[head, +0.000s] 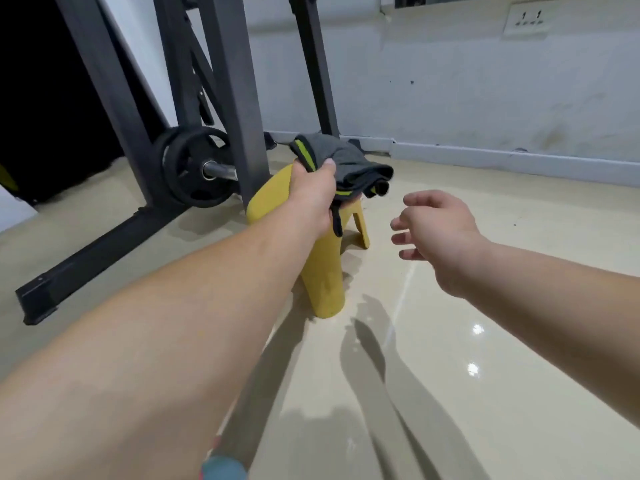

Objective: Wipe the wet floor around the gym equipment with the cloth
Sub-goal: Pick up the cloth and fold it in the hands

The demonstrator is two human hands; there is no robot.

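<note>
The left hand (313,195) grips a bunched grey cloth (349,164) (soft knit, with lime-green and black trim) above the seat of a smooth yellow plastic stool (325,271) with tapering legs. The right hand (436,233) hovers just beside it, empty, fingers loosely spread and slightly curled. Behind stands a matte black square-tube steel equipment frame (239,98) carrying a round black weight plate (195,168) on a chromed bar, all on a glossy cream tiled floor (485,341) showing bright reflections; a white wall socket (528,19) bears no legible writing.
</note>
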